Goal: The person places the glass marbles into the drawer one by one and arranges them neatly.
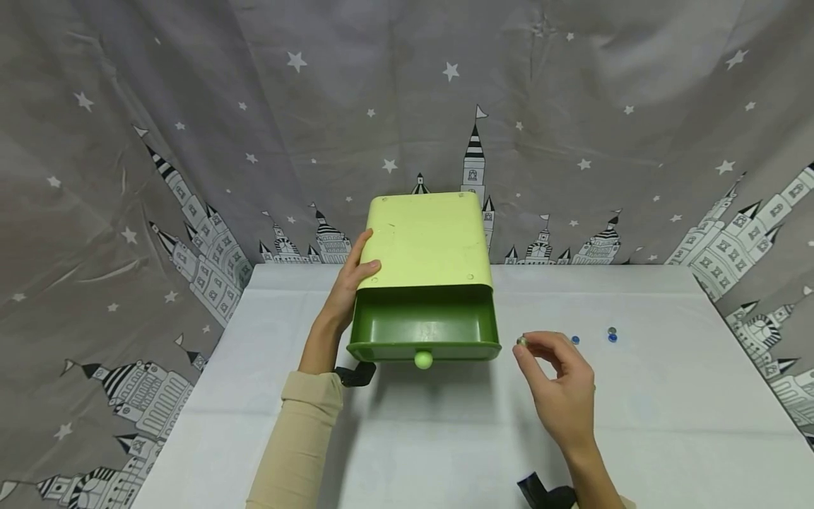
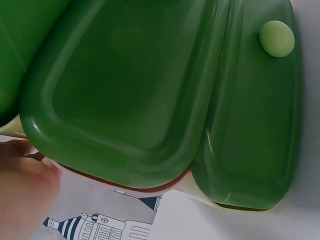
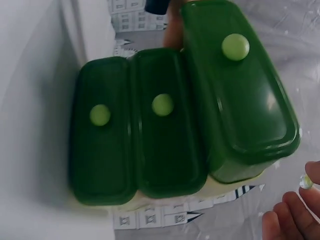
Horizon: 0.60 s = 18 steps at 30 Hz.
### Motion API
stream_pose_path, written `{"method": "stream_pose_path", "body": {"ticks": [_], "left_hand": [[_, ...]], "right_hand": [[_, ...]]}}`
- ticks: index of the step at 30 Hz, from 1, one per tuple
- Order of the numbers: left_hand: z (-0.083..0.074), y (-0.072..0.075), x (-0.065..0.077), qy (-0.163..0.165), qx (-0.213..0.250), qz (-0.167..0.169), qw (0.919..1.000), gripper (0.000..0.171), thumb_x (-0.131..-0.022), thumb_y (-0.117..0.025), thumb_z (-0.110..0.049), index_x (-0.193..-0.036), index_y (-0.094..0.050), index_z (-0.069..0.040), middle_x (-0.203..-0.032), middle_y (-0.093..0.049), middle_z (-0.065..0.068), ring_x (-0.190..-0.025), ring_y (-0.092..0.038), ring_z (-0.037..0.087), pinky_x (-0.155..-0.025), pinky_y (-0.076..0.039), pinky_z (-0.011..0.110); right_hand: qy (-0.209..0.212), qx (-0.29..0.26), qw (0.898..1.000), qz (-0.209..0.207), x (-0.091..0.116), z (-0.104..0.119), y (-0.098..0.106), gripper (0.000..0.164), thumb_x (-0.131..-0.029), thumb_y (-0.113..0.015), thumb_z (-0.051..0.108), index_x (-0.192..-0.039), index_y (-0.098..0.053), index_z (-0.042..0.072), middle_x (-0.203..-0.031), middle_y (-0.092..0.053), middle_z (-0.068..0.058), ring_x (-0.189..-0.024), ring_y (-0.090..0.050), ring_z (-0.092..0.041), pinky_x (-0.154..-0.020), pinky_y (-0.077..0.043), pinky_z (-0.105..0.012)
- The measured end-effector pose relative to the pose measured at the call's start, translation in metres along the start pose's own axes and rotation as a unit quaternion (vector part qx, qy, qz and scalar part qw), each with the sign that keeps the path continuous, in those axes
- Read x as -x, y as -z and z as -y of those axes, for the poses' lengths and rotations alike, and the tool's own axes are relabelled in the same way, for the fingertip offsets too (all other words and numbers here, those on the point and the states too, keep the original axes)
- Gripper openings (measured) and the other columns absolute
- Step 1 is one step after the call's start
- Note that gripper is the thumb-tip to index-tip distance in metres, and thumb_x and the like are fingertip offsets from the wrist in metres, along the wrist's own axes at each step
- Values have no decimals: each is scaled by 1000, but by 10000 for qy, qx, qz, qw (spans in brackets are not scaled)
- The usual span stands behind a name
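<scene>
Head view of a pale green drawer cabinet [image 1: 425, 240] standing at the middle of the white bench [image 1: 668, 424], its top drawer [image 1: 422, 329] pulled out toward the person and showing a bare dark green interior; a round pale knob [image 1: 422, 360] marks the drawer front. The left hand [image 1: 350, 283] lies against the cabinet's left side, thumb over the top edge and fingers flat along the wall, bracing it rather than closing round it. The right hand [image 1: 559, 385] hovers just right of the open drawer's front corner, with thumb and forefinger pinching a small clear glass bead [image 1: 521, 341]; the remaining fingers are loosely curled. The bead thus lies to the right of the drawer opening and near its rim, at about the level of the drawer front, so the opening is to the left and slightly farther from the person than the pinch. The drawer's long axis runs left to right across the bench. The right hand is plainly the nearer to the opening's free side. Further right on the bench rest a blue bead [image 1: 575, 340] and two more beads [image 1: 612, 334], close together, apart from the hand. The right wrist view shows two lower drawers [image 3: 135, 127] closed beneath the open one.
</scene>
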<state>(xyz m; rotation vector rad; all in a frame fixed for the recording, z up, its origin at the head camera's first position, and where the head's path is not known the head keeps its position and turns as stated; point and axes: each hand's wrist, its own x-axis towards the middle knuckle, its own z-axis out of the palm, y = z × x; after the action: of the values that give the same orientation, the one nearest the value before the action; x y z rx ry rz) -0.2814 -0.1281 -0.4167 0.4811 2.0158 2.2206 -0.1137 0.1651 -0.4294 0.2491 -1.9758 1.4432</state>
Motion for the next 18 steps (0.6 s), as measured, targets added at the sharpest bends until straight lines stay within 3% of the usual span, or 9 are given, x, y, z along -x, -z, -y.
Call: {"method": "stream_pose_path", "body": {"ticks": [8,18], "left_hand": [[-1,0,0,7,-44,-43,10000,71,-96,-50,-26,-159,-16,-27,-164,-1,-1,-147,-9,18,-114,-17,49],[-1,-2,0,3,122,10,9999,73,-96,-51,-25,-159,-15,-27,-163,-5,1,-144,-16,18,-113,-23,47]], "right_hand": [[169,29,9998,96,-10,18,-13,20,-81,-73,-11,-100,-70,-4,-95,-66,-10,-88,-60,-12,-83,-49,-20],[426,-169,9985,315,-18,32,-31,18,-82,-74,-6,-99,-71,1,-95,-66,-7,-87,-61,-18,-82,-49,-24]]}}
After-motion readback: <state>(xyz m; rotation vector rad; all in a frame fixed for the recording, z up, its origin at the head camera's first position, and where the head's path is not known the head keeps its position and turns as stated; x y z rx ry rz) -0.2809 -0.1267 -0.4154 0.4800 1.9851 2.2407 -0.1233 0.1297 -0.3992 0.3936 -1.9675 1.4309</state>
